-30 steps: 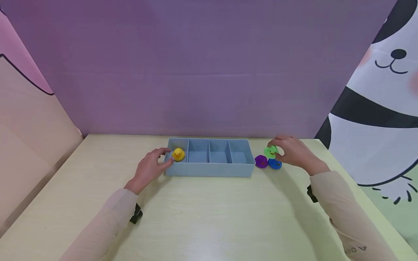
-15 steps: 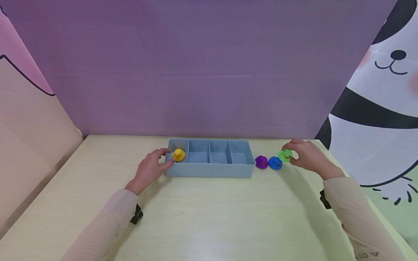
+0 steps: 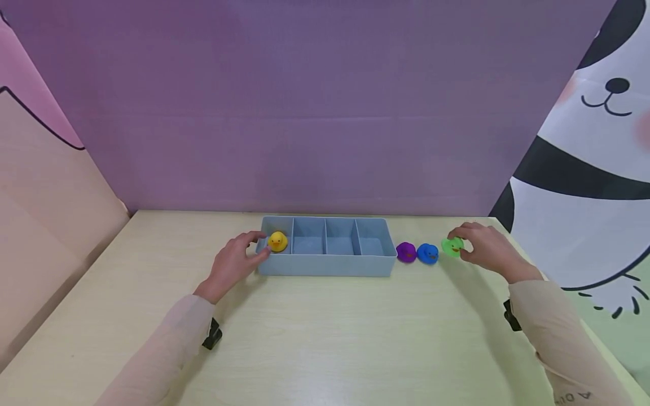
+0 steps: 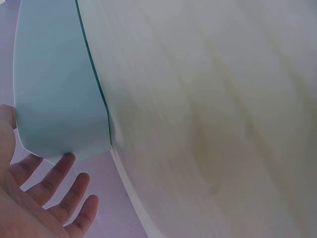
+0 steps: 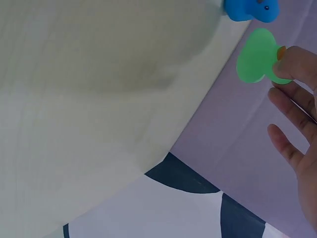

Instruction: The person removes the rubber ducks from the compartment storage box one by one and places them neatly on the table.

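Observation:
A light blue box (image 3: 325, 265) with several compartments stands near the table's back edge. My left hand (image 3: 235, 262) holds its left end; in the left wrist view the thumb lies at the upper rim and the fingers spread along the end wall. A yellow rubber duck (image 3: 277, 241) sits in the leftmost compartment, close to my fingertips. To the box's right, my right hand (image 3: 484, 248) pinches a green rubber duck (image 3: 452, 247) between thumb and fingers. Between it and the box are a blue rubber duck (image 3: 427, 254) and a purple rubber duck (image 3: 406, 252) side by side.
The pale wooden table (image 3: 325, 338) stretches in front of the box. Behind it hangs a purple cloth backdrop (image 3: 325, 113). A panda-printed panel (image 3: 589, 225) borders the right side, a beige and pink one (image 3: 51, 197) the left.
My right hand has carried the green duck rightward and slightly nearer, from behind the blue duck to its right side. The left hand and the box keep their places.

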Tool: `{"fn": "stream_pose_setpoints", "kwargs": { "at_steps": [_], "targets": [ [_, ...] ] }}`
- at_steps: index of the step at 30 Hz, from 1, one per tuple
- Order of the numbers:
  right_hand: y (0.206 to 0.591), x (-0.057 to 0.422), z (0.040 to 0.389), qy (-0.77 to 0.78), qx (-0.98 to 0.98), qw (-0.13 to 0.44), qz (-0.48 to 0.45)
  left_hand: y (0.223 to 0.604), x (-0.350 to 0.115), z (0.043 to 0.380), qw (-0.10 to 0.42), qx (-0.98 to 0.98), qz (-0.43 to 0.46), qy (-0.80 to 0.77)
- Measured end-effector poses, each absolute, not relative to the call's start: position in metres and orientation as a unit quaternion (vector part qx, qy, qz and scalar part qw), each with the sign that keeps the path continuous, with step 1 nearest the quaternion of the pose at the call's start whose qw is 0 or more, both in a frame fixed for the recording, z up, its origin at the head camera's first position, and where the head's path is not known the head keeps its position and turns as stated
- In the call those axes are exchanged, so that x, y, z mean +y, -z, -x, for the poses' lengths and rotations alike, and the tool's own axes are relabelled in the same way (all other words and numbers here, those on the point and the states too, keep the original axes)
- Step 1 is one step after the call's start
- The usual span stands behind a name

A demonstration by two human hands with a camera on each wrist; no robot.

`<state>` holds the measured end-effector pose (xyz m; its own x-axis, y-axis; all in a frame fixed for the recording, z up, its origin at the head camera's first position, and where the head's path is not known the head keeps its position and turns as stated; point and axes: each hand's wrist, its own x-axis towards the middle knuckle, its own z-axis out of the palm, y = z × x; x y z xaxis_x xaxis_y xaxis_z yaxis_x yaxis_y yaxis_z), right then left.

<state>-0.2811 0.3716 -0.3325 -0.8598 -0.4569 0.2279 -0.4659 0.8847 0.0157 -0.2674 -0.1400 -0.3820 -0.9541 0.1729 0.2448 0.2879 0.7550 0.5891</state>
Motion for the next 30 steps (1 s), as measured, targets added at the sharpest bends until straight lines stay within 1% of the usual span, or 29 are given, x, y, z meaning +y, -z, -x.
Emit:
{"fn": "stream_pose_setpoints", "kwargs": {
  "at_steps": [9, 21, 30],
  "targets": [
    [0.348, 0.379, 0.285, -0.032, -0.97, 0.088, -0.225, 0.382, -0.14, 0.267, 0.088, -0.932, 0.124, 0.329],
    [0.363, 0.381, 0.289, -0.042, -0.971, 0.078, -0.222, 0.382, -0.14, 0.267, 0.087, -0.932, 0.126, 0.327],
    [0.364, 0.38, 0.291, -0.045, -0.972, 0.077, -0.216, 0.384, -0.14, 0.267, 0.09, -0.932, 0.124, 0.328]
  ]
}}
